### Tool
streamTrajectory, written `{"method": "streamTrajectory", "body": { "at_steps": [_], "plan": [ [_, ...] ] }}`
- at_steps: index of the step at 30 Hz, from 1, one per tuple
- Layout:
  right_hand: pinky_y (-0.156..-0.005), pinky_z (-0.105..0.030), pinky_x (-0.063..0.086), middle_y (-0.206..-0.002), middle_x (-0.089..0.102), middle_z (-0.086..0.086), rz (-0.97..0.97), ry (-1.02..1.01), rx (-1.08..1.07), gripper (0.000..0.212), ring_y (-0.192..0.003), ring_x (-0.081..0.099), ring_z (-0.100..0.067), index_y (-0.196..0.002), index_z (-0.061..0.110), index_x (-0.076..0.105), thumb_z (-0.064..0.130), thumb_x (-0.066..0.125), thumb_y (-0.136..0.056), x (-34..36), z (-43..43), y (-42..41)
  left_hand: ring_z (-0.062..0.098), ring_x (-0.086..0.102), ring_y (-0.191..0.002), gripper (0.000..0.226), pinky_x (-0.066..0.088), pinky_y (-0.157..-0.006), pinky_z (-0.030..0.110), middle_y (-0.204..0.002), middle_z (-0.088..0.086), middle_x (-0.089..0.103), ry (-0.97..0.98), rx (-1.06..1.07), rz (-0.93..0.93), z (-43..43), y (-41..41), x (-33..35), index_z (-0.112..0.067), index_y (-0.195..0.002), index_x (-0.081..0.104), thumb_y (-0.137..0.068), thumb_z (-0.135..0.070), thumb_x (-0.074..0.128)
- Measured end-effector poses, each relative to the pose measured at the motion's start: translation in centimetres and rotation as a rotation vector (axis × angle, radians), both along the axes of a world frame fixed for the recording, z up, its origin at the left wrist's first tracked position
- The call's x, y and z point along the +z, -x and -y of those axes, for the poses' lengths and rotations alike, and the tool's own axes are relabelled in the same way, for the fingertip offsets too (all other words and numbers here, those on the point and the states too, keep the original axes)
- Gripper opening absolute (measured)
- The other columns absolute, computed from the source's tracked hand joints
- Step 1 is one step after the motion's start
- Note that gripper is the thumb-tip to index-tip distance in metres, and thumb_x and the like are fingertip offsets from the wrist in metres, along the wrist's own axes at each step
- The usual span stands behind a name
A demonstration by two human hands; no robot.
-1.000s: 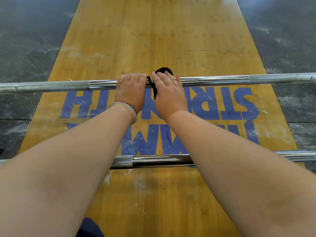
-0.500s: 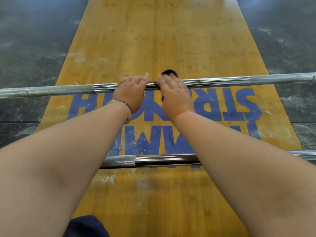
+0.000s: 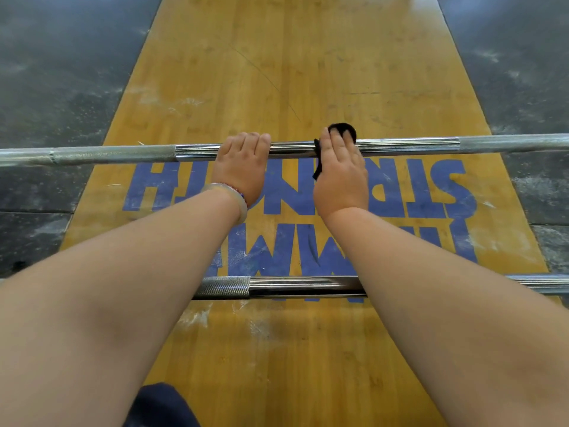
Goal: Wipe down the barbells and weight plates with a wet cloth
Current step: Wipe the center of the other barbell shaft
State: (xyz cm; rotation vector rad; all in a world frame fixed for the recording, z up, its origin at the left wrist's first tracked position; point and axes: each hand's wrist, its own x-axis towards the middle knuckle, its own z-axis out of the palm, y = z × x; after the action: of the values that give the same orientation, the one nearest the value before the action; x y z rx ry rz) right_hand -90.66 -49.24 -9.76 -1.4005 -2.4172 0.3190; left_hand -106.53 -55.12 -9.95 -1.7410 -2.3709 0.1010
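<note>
Two steel barbells lie across a wooden platform. The far barbell (image 3: 406, 145) runs the full width of the view. My left hand (image 3: 241, 166) is curled over its smooth middle part, a pale bangle on the wrist. To the right, my right hand (image 3: 340, 171) presses a black cloth (image 3: 342, 130) over the same bar; the cloth shows beyond my fingertips and below my thumb. The near barbell (image 3: 277, 286) lies under my forearms, partly hidden by them. No weight plates are in view.
The yellow wooden platform (image 3: 292, 63) carries blue upside-down lettering (image 3: 431, 189) and chalk smudges. Dark rubber floor (image 3: 61, 72) flanks it on both sides. A bit of dark blue clothing (image 3: 160, 405) shows at the bottom edge.
My right hand has slid the cloth rightward along the far barbell, opening a gap from my left hand. My left hand stays gripping the bar.
</note>
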Motion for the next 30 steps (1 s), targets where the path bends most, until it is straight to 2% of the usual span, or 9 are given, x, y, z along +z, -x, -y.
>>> {"method": "streamTrajectory", "body": {
  "at_steps": [2, 6, 11, 18, 21, 23, 26, 28, 30],
  "plan": [
    [-0.117, -0.03, 0.004, -0.159, 0.01, 0.004, 0.013, 0.028, -0.006, 0.065, -0.147, 0.002, -0.017, -0.153, 0.018, 0.011, 0.007, 0.04, -0.096, 0.3, 0.2, 0.5, 0.026, 0.037, -0.125, 0.048, 0.02, -0.105, 0.032, -0.137, 0.008, 0.041, -0.013, 0.017, 0.019, -0.2, -0.1, -0.1, -0.011, -0.14, 0.03, -0.093, -0.008, 0.039],
    [-0.116, -0.027, 0.0, -0.16, 0.008, 0.005, 0.07, -0.009, 0.317, 0.067, -0.147, 0.001, -0.016, -0.153, 0.02, 0.01, 0.007, 0.042, -0.096, 0.7, 1.6, 2.8, 0.026, 0.039, -0.127, 0.046, 0.022, -0.104, 0.033, -0.136, 0.008, 0.044, -0.031, -0.002, 0.027, -0.3, 0.2, 0.1, -0.009, -0.14, 0.034, -0.095, -0.012, 0.041],
    [-0.116, -0.027, -0.004, -0.16, 0.001, 0.007, 0.155, -0.06, 0.361, 0.07, -0.147, -0.004, -0.014, -0.153, 0.022, 0.001, 0.006, 0.039, -0.097, 0.8, 1.3, 2.3, 0.024, 0.038, -0.128, 0.046, 0.021, -0.103, 0.032, -0.138, 0.006, 0.044, -0.041, -0.033, 0.022, -0.4, 0.7, 0.1, -0.011, -0.143, 0.031, -0.097, -0.015, 0.039],
    [-0.116, -0.028, -0.002, -0.16, 0.002, 0.004, 0.098, 0.018, 0.036, 0.072, -0.147, -0.004, -0.015, -0.153, 0.019, 0.001, 0.005, 0.041, -0.095, 0.4, 1.4, 0.9, 0.026, 0.036, -0.13, 0.051, 0.019, -0.107, 0.034, -0.14, 0.008, 0.044, -0.113, -0.03, 0.086, 0.1, 1.2, 0.0, -0.01, -0.145, 0.032, -0.096, -0.018, 0.044],
    [-0.117, -0.03, 0.0, -0.16, 0.001, 0.005, 0.07, 0.072, -0.003, 0.07, -0.146, -0.006, -0.016, -0.153, 0.019, 0.001, 0.005, 0.039, -0.095, 0.6, 1.8, 1.8, 0.03, 0.044, -0.116, 0.032, 0.025, -0.1, 0.036, -0.123, 0.011, 0.053, -0.115, 0.056, 0.144, 0.4, 2.4, 0.3, -0.009, -0.126, 0.048, -0.096, -0.019, 0.043],
    [-0.118, -0.029, 0.001, -0.16, 0.001, 0.005, 0.092, 0.047, 0.161, 0.071, -0.147, -0.005, -0.017, -0.153, 0.018, 0.002, 0.005, 0.04, -0.095, 1.0, 2.1, 2.8, 0.032, 0.047, -0.105, 0.025, 0.027, -0.093, 0.038, -0.112, 0.012, 0.055, -0.083, 0.061, 0.119, 0.4, 2.6, 0.4, -0.008, -0.117, 0.05, -0.096, -0.019, 0.042],
    [-0.117, -0.029, -0.001, -0.16, -0.005, 0.005, 0.223, -0.034, 0.474, 0.075, -0.146, -0.007, -0.015, -0.153, 0.02, -0.002, 0.007, 0.043, -0.094, 1.6, 1.9, 3.1, 0.032, 0.047, -0.103, 0.025, 0.03, -0.089, 0.04, -0.11, 0.013, 0.053, -0.015, 0.031, 0.058, 0.1, 2.6, 0.5, -0.007, -0.118, 0.046, -0.097, -0.018, 0.04],
    [-0.117, -0.028, -0.002, -0.16, -0.005, 0.006, 0.247, -0.066, 0.461, 0.074, -0.146, -0.007, -0.014, -0.153, 0.021, -0.003, 0.005, 0.04, -0.095, 1.6, 1.2, 2.5, 0.032, 0.048, -0.099, 0.024, 0.031, -0.086, 0.041, -0.107, 0.014, 0.054, 0.018, 0.014, 0.027, 0.0, 2.8, 0.8, -0.005, -0.116, 0.045, -0.098, -0.019, 0.038],
    [-0.117, -0.028, -0.001, -0.16, -0.002, 0.005, 0.19, -0.046, 0.294, 0.073, -0.147, -0.005, -0.015, -0.153, 0.02, -0.001, 0.004, 0.04, -0.094, 1.4, 0.9, 1.4, 0.03, 0.048, -0.091, 0.021, 0.032, -0.083, 0.04, -0.103, 0.014, 0.054, 0.05, 0.006, 0.004, -0.2, 3.1, 1.0, -0.005, -0.112, 0.046, -0.098, -0.019, 0.038]
  ]
}}
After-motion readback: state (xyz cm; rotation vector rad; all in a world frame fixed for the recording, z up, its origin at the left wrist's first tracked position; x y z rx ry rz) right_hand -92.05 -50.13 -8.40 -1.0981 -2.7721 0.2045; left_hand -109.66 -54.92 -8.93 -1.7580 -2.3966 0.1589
